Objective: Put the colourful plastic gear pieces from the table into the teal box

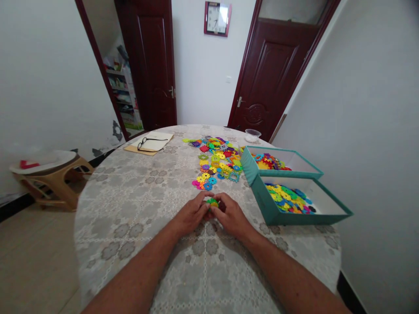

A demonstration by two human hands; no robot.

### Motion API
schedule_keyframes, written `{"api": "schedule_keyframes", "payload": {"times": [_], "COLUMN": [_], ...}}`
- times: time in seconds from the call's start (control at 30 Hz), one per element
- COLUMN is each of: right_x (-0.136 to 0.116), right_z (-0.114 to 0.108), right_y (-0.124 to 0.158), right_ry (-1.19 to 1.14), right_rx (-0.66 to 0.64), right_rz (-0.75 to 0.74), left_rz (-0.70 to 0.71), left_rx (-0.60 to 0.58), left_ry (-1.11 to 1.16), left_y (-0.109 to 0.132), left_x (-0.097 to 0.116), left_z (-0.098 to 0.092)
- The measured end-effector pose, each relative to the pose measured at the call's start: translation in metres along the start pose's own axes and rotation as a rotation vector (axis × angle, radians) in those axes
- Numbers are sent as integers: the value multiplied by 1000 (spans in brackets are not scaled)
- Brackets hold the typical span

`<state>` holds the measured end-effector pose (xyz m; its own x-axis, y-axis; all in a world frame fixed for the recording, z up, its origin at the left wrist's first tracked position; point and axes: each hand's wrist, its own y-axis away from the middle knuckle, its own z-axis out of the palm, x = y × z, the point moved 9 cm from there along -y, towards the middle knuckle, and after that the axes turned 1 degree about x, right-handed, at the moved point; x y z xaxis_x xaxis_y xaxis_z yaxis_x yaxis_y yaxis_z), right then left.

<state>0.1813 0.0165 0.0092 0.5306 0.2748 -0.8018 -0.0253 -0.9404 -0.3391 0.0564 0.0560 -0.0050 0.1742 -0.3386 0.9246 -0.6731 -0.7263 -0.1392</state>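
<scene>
Both hands meet over the middle of the round table, fingers closed around small plastic gear-shaped pieces. My left hand (194, 212) pinches a green gear-shaped piece (212, 201) from the left. From the right, my right hand (231, 214) grips the same cluster, where a yellow-orange piece (214, 204) shows beside the green one. Fingers hide how these pieces are joined. Just beyond the fingertips lies a loose pile of colourful gear-shaped pieces (216, 161), with blue, yellow and pink ones at its near end.
Two teal boxes stand on the right: a near box (304, 218) and a far box (288, 152), both holding more pieces. Glasses (152, 139) rest on papers (165, 137) at the back left. A clear plastic bowl (253, 134) sits at the back edge. The patterned tablecloth (131, 196) covers the table.
</scene>
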Motion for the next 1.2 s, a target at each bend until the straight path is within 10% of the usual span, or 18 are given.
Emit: {"api": "schedule_keyframes", "payload": {"times": [0.23,0.5,0.7,0.83,0.93,1.07,1.2], "right_x": [-27,-41,-11,-35,-47,-22,8], "right_z": [-19,-152,-203,-175,-107,-15,10], "right_y": [1,10,15,18,11,4,2], "right_ry": [57,708,976,842,644,634,658], "right_rx": [8,644,764,753,460,61,-24], "right_rz": [-101,-260,-115,-266,-390,-278,-123], "left_rz": [-10,34,-2,83,147,182,168], "left_rx": [-34,284,511,540,544,524,486], "left_ry": [46,-311,-416,-476,-525,-585,-647], "left_y": [-1,-1,2,2,2,3,1], "left_x": [2,2,-6,-8,-7,-6,-11], "left_z": [6,-26,-51,-51,-49,-47,-43]}}
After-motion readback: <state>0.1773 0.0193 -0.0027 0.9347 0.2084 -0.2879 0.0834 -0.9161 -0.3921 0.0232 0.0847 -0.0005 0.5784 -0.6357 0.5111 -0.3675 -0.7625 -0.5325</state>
